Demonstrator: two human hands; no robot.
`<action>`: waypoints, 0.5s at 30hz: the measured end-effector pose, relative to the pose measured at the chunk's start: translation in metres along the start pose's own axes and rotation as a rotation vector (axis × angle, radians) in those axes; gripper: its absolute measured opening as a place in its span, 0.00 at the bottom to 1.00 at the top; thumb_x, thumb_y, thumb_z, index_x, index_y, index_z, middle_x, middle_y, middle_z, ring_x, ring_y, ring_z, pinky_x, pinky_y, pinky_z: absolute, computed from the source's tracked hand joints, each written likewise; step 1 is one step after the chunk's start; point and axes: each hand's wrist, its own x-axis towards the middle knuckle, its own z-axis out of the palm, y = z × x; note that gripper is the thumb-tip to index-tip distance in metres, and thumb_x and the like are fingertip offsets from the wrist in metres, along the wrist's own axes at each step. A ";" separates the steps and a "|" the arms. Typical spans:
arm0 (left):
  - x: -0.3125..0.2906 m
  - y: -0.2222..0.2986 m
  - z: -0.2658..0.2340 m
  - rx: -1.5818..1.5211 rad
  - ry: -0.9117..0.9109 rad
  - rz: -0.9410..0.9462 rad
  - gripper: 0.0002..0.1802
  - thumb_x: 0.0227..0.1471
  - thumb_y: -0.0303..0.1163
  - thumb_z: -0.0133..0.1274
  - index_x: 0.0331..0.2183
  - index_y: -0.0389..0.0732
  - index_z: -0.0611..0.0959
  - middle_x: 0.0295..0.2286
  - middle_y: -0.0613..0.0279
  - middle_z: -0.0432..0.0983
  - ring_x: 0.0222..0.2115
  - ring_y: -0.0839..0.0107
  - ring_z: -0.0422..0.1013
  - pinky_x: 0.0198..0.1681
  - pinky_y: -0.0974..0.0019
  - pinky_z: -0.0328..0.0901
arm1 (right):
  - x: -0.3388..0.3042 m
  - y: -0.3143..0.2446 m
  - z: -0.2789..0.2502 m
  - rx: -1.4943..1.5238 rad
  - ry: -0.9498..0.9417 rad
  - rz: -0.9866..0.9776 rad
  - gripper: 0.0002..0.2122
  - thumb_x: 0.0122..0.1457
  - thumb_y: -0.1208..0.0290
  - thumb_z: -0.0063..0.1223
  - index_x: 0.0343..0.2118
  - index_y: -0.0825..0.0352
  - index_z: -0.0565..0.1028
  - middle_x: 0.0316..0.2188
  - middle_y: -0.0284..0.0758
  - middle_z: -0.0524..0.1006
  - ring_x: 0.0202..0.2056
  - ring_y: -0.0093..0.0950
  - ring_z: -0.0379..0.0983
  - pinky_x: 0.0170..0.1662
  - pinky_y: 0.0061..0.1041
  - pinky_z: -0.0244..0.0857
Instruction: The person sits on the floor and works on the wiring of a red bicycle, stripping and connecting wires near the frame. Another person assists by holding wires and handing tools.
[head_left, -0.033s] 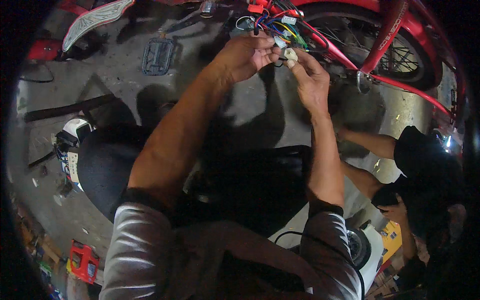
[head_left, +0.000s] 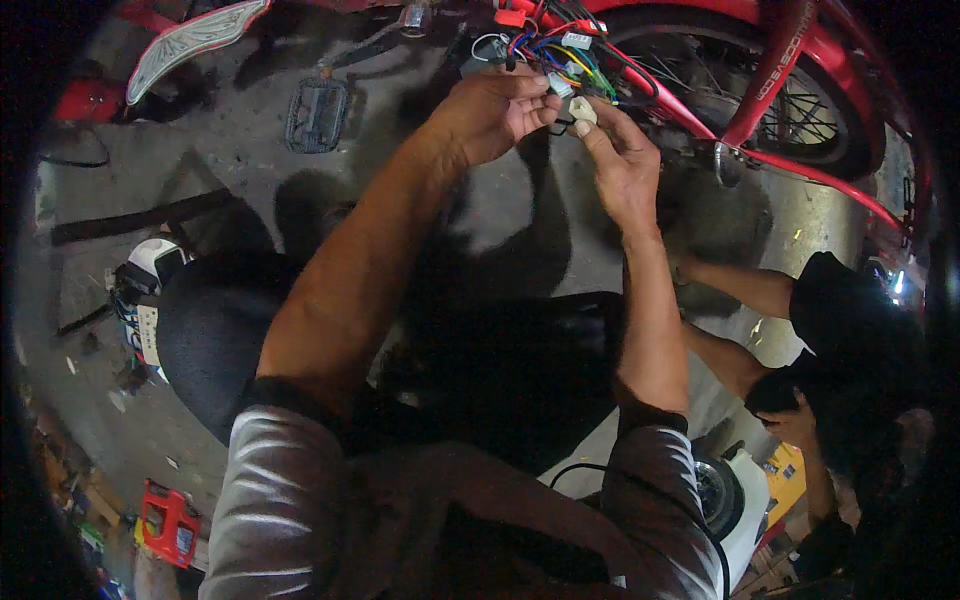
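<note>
Pinching the ivory connector (head_left: 582,108) just below the wiring bundle (head_left: 577,60), your right grip (head_left: 624,155) likely leaves its face visible; your left grip (head_left: 495,115) seems clenched on a white connector (head_left: 559,86) at the bundle's lower edge, probably steadying it.

A dark shirt (head_left: 390,500) has grey, white-streaked short sleeves (head_left: 272,500) with black cuffs (head_left: 650,416).

White connector (head_left: 560,86) beside cream connector (head_left: 582,109)
</note>
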 end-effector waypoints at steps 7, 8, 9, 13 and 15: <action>-0.005 0.006 0.007 0.101 0.062 -0.040 0.02 0.52 0.24 0.50 0.31 0.37 0.75 0.28 0.59 0.74 0.30 0.69 0.72 0.36 0.69 0.70 | -0.007 -0.006 0.010 -0.216 0.078 -0.114 0.13 0.52 0.72 0.56 0.41 0.68 0.76 0.33 0.40 0.78 0.36 0.26 0.74 0.41 0.23 0.66; -0.006 0.006 0.007 0.143 0.077 -0.039 0.03 0.52 0.26 0.51 0.31 0.37 0.75 0.28 0.59 0.75 0.29 0.70 0.72 0.35 0.70 0.70 | -0.007 -0.007 0.011 -0.249 0.085 -0.142 0.13 0.52 0.72 0.56 0.41 0.68 0.76 0.33 0.41 0.77 0.36 0.29 0.74 0.41 0.24 0.66; -0.007 0.007 0.008 0.175 0.095 -0.033 0.05 0.52 0.27 0.51 0.32 0.37 0.75 0.27 0.58 0.76 0.27 0.71 0.73 0.35 0.72 0.70 | -0.008 -0.008 0.012 -0.283 0.091 -0.171 0.13 0.51 0.72 0.56 0.40 0.68 0.76 0.33 0.41 0.77 0.35 0.31 0.75 0.41 0.26 0.66; -0.007 0.007 0.010 0.269 0.128 -0.003 0.05 0.52 0.27 0.52 0.32 0.37 0.76 0.27 0.59 0.76 0.27 0.71 0.73 0.34 0.72 0.70 | -0.008 -0.013 0.018 -0.403 0.145 -0.219 0.12 0.50 0.72 0.55 0.38 0.68 0.76 0.33 0.44 0.77 0.36 0.39 0.74 0.41 0.31 0.67; -0.007 0.006 0.010 0.312 0.147 0.011 0.05 0.52 0.27 0.52 0.32 0.37 0.76 0.27 0.59 0.76 0.27 0.71 0.73 0.34 0.72 0.70 | -0.008 -0.015 0.020 -0.451 0.161 -0.249 0.11 0.50 0.72 0.54 0.37 0.68 0.76 0.33 0.44 0.76 0.36 0.41 0.74 0.41 0.32 0.67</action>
